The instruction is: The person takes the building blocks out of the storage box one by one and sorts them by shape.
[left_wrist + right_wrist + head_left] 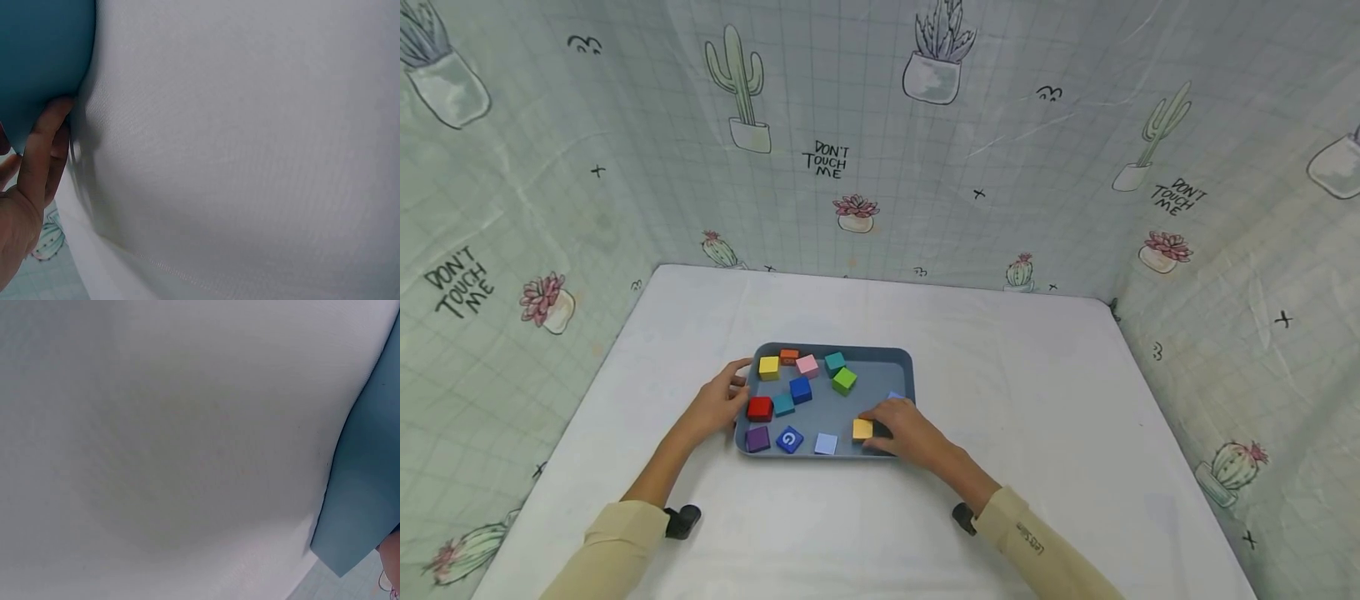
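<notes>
A shallow grey-blue tray (880,362) lies on the white table and holds several small coloured cubes. At its left side is my left hand (718,406), its fingers touching the rim. The left wrist view shows that hand (37,162) with fairly straight fingers against the tray's outer wall (44,56). Over the tray's front right part, my right hand (912,432) pinches a yellow-orange cube (862,430) between thumb and fingers. A light blue cube (893,395) is partly hidden behind that hand. In the right wrist view only a bit of the hand (390,559) shows beside the tray (365,469).
Along the tray's front are a purple cube (757,439), a blue cube with a white letter (789,439) and a pale blue cube (825,444). Red (760,408), yellow (769,367) and green (844,381) cubes sit farther in. A cactus-print cloth (925,167) hangs behind the table.
</notes>
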`<state>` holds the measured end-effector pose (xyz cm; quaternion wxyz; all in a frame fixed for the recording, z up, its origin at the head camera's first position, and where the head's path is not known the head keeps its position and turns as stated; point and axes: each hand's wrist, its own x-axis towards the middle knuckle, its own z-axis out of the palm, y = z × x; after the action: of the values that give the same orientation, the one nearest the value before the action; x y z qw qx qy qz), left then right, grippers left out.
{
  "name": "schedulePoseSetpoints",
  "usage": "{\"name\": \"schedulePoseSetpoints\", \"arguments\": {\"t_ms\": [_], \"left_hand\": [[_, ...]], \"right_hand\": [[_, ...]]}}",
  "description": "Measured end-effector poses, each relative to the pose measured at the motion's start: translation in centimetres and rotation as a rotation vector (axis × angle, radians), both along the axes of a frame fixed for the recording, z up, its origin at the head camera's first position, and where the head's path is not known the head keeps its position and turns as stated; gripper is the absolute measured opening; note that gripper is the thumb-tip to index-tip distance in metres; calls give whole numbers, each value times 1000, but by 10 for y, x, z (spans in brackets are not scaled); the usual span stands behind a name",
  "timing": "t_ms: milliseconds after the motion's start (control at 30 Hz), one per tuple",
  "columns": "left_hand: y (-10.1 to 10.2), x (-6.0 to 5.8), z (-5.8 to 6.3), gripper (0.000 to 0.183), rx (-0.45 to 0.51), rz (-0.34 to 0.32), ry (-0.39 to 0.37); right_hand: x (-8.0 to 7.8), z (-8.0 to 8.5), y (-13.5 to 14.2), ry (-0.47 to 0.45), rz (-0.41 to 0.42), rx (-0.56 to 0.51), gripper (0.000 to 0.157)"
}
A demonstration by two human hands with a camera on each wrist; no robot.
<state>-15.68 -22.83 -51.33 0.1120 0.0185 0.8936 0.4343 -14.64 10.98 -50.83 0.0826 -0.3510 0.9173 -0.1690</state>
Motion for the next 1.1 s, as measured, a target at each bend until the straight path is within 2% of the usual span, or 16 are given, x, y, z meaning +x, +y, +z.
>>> {"name": "schedulePoseSetpoints", "arguments": {"t_ms": [167, 467, 700, 933, 1100], "left_hand": [[1, 0, 1, 54, 1, 4, -11], [2, 0, 2, 54, -6, 12, -19], [3, 0, 1, 54, -3, 13, -8], [3, 0, 0, 54, 0, 18, -11], [3, 0, -1, 54, -3, 21, -20]], "right_hand": [[-2, 2, 4, 4, -5, -8, 45], [-9, 11, 14, -11, -54, -128, 42], [-13, 9, 22, -52, -137, -208, 41], [-16, 11, 30, 5, -192, -263, 42], [-17, 15, 38, -11, -244, -295, 42]]}}
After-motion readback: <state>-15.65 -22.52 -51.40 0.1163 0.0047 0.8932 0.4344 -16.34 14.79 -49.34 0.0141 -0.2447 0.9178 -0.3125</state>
